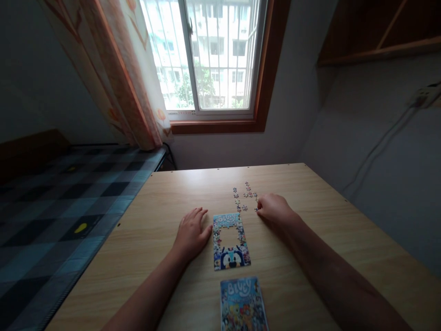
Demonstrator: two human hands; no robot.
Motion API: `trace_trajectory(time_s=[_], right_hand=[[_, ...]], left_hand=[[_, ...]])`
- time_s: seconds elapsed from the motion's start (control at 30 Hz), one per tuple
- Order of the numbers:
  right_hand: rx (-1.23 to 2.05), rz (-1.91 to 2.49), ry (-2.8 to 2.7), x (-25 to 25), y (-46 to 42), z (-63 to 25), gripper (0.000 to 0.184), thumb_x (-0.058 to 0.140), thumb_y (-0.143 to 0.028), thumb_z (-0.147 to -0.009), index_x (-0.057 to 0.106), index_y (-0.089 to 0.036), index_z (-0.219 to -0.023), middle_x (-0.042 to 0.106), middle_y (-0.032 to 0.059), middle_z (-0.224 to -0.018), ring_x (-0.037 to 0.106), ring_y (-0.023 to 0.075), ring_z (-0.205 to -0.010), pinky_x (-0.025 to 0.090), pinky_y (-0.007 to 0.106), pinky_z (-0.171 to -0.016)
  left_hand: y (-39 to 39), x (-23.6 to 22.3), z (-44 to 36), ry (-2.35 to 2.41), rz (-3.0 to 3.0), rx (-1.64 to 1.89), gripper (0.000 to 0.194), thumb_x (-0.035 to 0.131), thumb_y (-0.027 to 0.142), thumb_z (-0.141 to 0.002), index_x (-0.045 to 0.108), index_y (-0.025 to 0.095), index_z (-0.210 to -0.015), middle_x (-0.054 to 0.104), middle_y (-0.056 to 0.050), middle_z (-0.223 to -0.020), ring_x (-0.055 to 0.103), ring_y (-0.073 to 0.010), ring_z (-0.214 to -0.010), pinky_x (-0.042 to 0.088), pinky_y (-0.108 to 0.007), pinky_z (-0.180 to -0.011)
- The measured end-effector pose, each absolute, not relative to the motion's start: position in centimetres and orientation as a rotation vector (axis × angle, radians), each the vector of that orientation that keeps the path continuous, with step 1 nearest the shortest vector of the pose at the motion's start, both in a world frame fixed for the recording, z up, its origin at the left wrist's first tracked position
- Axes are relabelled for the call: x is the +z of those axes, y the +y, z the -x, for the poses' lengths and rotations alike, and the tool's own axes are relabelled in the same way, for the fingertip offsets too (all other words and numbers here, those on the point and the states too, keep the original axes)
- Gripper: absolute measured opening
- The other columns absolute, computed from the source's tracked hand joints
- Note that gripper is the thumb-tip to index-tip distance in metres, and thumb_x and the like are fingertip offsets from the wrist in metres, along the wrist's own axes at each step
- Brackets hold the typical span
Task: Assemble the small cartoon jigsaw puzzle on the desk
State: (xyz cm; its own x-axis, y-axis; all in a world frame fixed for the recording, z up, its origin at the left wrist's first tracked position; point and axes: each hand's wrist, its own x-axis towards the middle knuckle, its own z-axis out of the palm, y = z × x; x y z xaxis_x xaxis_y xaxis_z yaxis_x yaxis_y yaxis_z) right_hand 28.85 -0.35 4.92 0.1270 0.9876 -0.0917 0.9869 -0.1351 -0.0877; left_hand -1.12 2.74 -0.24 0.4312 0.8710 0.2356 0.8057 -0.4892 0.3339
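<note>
A jigsaw puzzle lies on the wooden table, its outer parts joined around a gap that shows bare wood. Flat on the tabletop, my left hand rests with fingers spread, its thumb beside the puzzle's left edge. My right hand is at the loose puzzle pieces, fingers pinched together at their right side. A small dark piece shows by its fingertips; whether it is gripped is hard to see. Nearest me lies a box with "Bluey" on its lid.
The wooden table reaches to the wall under a barred window. To the left is a bed with a checked cover, beside a patterned curtain. A shelf and a cable are on the right wall.
</note>
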Motion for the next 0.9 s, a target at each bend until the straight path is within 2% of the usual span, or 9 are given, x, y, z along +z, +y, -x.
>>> trace_trajectory(time_s=[0.13, 0.2, 0.3, 0.43, 0.6, 0.73, 0.8, 0.9], right_hand=[[0.223, 2.392, -2.092, 5.2, -0.3, -28.6, 0.019, 0.065, -0.020, -0.078, 0.081, -0.019, -0.089, 0.078, 0.0135, -0.094, 0.071, 0.0252, -0.085, 0.045, 0.027, -0.066], [0.277, 2.358, -2.102, 4.9, 0.0, -28.9, 0.018, 0.066, -0.019, -0.077, 0.080, -0.018, -0.086, 0.078, 0.0128, -0.091, 0.071, 0.0244, -0.083, 0.044, 0.026, -0.063], [0.562, 2.277, -2.065, 4.0, 0.5, -29.8, 0.010, 0.068, -0.016, -0.072, 0.077, -0.016, -0.076, 0.074, 0.0093, -0.073, 0.069, 0.0205, -0.067, 0.043, 0.024, -0.056], [1.014, 2.153, -1.761, 2.4, 1.2, -31.1, 0.002, 0.069, -0.014, -0.069, 0.069, -0.015, -0.071, 0.063, 0.0015, -0.056, 0.057, 0.0143, -0.044, 0.044, 0.023, -0.044], [1.292, 1.869, -1.497, 1.4, 0.6, -31.8, 0.012, 0.075, -0.017, -0.067, 0.064, -0.015, -0.070, 0.056, -0.0028, -0.053, 0.051, 0.0090, -0.045, 0.044, 0.019, -0.041], [1.343, 1.668, -1.289, 0.6, -0.9, -31.0, 0.021, 0.080, -0.027, -0.068, 0.065, -0.015, -0.076, 0.057, -0.0033, -0.054, 0.048, 0.0065, -0.045, 0.036, 0.016, -0.038], [1.365, 1.576, -1.175, 0.2, -1.6, -30.2, 0.028, 0.084, -0.030, -0.065, 0.064, -0.015, -0.078, 0.058, -0.0038, -0.056, 0.046, 0.0054, -0.045, 0.032, 0.015, -0.038], [1.423, 1.483, -1.099, 0.2, -2.5, -28.8, 0.035, 0.088, -0.032, -0.059, 0.064, -0.016, -0.078, 0.060, -0.0036, -0.059, 0.045, 0.0049, -0.044, 0.034, 0.016, -0.038]], left_hand=[[2.7, -0.3, 1.0, 1.505, -2.487, 0.589, 0.050, 0.060, 0.034, -0.087, 0.060, 0.015, -0.133, 0.058, -0.015, -0.143, 0.049, -0.0311, -0.136, 0.035, -0.050, -0.118], [2.7, -0.4, 0.9, 1.506, -2.481, 0.602, 0.050, 0.061, 0.034, -0.087, 0.060, 0.015, -0.133, 0.058, -0.015, -0.143, 0.049, -0.0312, -0.136, 0.035, -0.050, -0.117], [2.7, -0.4, 0.9, 1.498, -2.482, 0.618, 0.050, 0.061, 0.034, -0.087, 0.061, 0.015, -0.132, 0.059, -0.015, -0.142, 0.050, -0.0313, -0.136, 0.036, -0.050, -0.117], [2.8, -0.4, 0.9, 1.509, -2.471, 0.617, 0.050, 0.061, 0.033, -0.087, 0.060, 0.014, -0.133, 0.059, -0.015, -0.142, 0.050, -0.0308, -0.135, 0.035, -0.049, -0.118], [2.8, -0.2, 0.8, 1.527, -2.448, 0.646, 0.051, 0.060, 0.030, -0.087, 0.059, 0.011, -0.134, 0.061, -0.015, -0.140, 0.052, -0.0294, -0.133, 0.036, -0.046, -0.117], [2.8, -0.2, 0.7, 1.523, -2.472, 0.648, 0.048, 0.060, 0.030, -0.087, 0.061, 0.011, -0.132, 0.061, -0.015, -0.139, 0.052, -0.0297, -0.132, 0.036, -0.046, -0.116], [2.7, -0.2, 0.7, 1.524, -2.486, 0.645, 0.046, 0.060, 0.030, -0.087, 0.063, 0.012, -0.130, 0.062, -0.015, -0.138, 0.052, -0.0301, -0.132, 0.036, -0.046, -0.116], [2.6, -0.2, 0.6, 1.522, -2.492, 0.668, 0.044, 0.061, 0.028, -0.087, 0.064, 0.012, -0.127, 0.063, -0.016, -0.136, 0.054, -0.0301, -0.130, 0.038, -0.046, -0.115]])
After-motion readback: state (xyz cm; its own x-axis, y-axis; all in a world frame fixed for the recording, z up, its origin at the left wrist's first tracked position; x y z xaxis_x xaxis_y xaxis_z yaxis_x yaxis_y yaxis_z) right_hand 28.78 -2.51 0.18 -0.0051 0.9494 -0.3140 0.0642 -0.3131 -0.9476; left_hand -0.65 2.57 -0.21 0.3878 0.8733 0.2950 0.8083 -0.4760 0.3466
